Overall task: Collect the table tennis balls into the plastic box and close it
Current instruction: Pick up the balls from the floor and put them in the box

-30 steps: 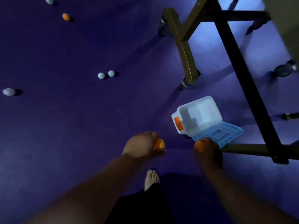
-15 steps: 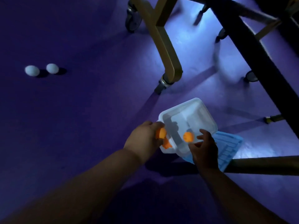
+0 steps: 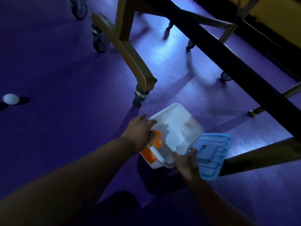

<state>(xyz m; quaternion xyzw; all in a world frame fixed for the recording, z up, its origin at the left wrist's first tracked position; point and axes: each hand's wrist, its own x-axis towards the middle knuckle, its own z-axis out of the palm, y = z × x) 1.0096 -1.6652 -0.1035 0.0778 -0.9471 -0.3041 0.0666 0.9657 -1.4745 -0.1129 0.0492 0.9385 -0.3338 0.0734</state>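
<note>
The white translucent plastic box (image 3: pixel 180 126) stands open on the purple floor, with an orange latch (image 3: pixel 147 154) on its near-left side and its blue lid (image 3: pixel 213 152) folded out to the right. Two orange shapes, seemingly table tennis balls (image 3: pixel 158 139), show inside the box's left corner. My left hand (image 3: pixel 140 131) rests on the left rim with its fingers stretched over it. My right hand (image 3: pixel 185 160) touches the near rim with loose fingers and holds no ball. A white ball (image 3: pixel 11 99) lies on the floor far left.
A gold table leg on a caster (image 3: pixel 140 95) stands just behind the box. A black frame bar (image 3: pixel 228 62) crosses diagonally on the right, and a gold bar (image 3: pixel 260 154) lies beside the lid. More casters (image 3: pixel 99 41) sit further back.
Both hands carried orange balls to the box. The balls have left my fingers, and orange shapes now show inside the box. The camera has moved closer, so one white ball has left the view.
</note>
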